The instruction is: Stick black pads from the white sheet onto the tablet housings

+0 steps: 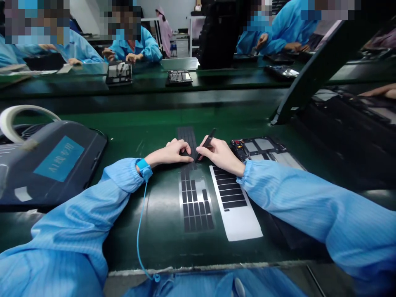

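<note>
Black tweezers (206,142) sit pinched in the right hand (221,154), tips on a ribbed black strip (187,139). The left hand (173,152), fingers curled, presses that strip against the green desk (145,136). Nearer lie a slotted silver sheet (194,202) and a white backing sheet (236,218); a black tablet frame (262,148) sits to the right.

Black slotted strip (187,138), middle hidden

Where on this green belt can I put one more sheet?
Bare belt lies beyond your left hand, between the dark case and the black strip. A smaller patch lies between the blue wrist cord and the silver sheet. It is crowded around your right hand and its black pointed tool, with the white sheet and metal frame.
</note>
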### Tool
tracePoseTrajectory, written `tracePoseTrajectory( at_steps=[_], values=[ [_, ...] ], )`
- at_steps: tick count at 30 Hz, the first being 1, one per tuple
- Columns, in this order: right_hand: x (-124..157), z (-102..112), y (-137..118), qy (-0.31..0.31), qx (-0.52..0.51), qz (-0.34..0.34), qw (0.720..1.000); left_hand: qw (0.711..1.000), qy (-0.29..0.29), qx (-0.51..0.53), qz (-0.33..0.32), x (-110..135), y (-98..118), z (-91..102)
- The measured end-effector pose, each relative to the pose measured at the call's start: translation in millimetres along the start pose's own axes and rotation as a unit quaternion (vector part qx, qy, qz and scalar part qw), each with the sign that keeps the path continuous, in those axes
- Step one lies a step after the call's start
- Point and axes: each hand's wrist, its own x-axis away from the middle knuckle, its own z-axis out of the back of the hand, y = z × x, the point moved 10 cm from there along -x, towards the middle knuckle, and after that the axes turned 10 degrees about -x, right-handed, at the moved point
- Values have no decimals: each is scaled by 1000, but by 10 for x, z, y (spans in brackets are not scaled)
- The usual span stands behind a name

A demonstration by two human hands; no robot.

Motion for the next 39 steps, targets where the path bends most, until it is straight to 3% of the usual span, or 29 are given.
tracePoseTrajectory(
  at_steps=[4, 7, 12, 14, 17, 20, 22, 27, 32, 39],
  values=[
    [-8, -21, 38, 14, 7, -1, 1000, 1000, 1, -2, 1, -6, 13, 8],
    [-40, 24, -125, 27, 8, 20, 999, 1000, 3, -6, -8, -10, -7, 12],
    [78, 633, -881, 93, -26, 118, 988, 999, 13, -26, -34, -9, 39, 41],
    [243, 867, -995, 79, -11, 111, 991, 996, 83, -14, -32, 18, 206, 186],
    [537, 1008, -736, 31, 18, 38, 999, 971, 226, 7, -84, 168, 748, 412],
    [762, 947, -219, -1, -8, -75, 997, 951, 223, 31, -213, 286, 1406, 257],
    [826, 899, 12, 2, -19, -119, 993, 946, 202, 50, -250, 307, 1612, 86],
    [798, 910, 130, 28, -11, -128, 991, 955, 164, 67, -238, 248, 1567, -201],
    [799, 986, 135, 63, -16, -118, 991, 949, 150, 37, -274, 284, 1622, -225],
    [782, 1009, 131, 78, -33, -102, 991, 915, 160, -11, -369, 423, 1813, -259]
  ],
)
